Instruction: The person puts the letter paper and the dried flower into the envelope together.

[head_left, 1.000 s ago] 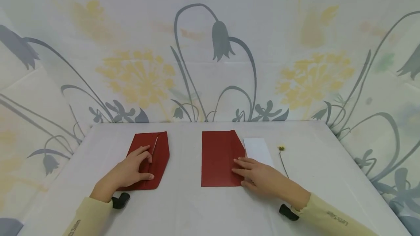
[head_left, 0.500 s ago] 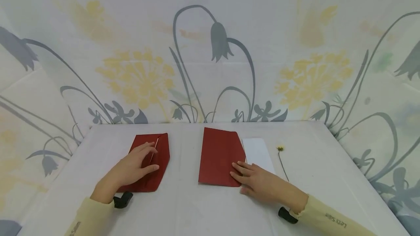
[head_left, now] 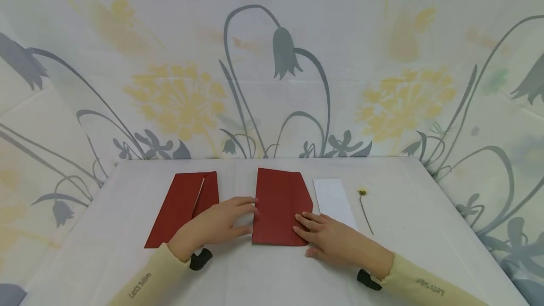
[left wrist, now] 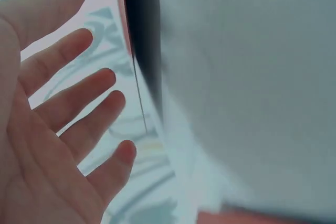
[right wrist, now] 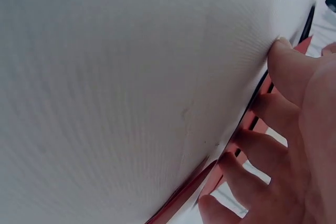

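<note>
A red envelope (head_left: 277, 197) lies in the middle of the white table, its pointed flap side toward the right. My right hand (head_left: 337, 244) rests its fingertips on the envelope's lower right part; in the right wrist view the thumb (right wrist: 291, 69) touches the table surface. My left hand (head_left: 216, 223) has its fingertips right at the envelope's left edge, fingers (left wrist: 86, 135) spread and loose in the left wrist view. A second red envelope (head_left: 172, 207) lies at the left, partly hidden behind the left hand and forearm, with a thin pale edge showing along its opening.
A white card (head_left: 333, 197) lies to the right of the middle envelope, its lower end near the right hand. Farther right is a small yellow flower (head_left: 362, 192) on a thin stem. A patterned floral cloth (head_left: 272, 84) stands behind the table.
My left hand has left the left envelope and moved right to the middle envelope. The middle envelope has tilted, then settled slightly left, with my right hand staying on it.
</note>
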{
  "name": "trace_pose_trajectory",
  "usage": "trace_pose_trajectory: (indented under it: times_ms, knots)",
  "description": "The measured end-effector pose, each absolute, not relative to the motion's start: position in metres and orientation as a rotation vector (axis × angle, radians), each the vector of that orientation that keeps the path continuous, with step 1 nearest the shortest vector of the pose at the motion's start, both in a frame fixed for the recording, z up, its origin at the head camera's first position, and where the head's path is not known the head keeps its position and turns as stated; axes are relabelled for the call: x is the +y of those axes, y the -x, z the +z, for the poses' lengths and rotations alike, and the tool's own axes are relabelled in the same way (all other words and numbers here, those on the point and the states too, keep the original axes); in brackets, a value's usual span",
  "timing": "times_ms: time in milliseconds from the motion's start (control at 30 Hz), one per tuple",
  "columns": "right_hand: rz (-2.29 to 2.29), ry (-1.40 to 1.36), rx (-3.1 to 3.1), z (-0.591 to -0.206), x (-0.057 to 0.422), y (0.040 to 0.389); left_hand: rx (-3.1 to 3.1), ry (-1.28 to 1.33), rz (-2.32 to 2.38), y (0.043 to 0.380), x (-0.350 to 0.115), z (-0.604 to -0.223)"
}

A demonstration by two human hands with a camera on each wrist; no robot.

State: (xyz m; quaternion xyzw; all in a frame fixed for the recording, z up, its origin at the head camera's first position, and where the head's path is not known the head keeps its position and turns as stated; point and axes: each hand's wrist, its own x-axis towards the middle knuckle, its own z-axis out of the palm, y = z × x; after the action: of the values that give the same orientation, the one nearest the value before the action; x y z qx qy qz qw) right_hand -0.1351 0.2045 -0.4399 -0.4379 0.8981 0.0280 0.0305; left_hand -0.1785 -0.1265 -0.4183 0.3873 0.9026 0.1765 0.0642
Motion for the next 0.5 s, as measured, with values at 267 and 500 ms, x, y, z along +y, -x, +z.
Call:
trace_pose_trajectory:
  times_ms: [267,500]
  knots:
    - [0.148,1.369,2.773,-0.440,0.202,0.135,2.700,-1.234,0.379,0.191,-0.090,-0.427]
    - [0.113,1.318,2.754,-0.436,0.200,0.136,2.678,-1.258,0.273,0.203,-0.069,-0.428]
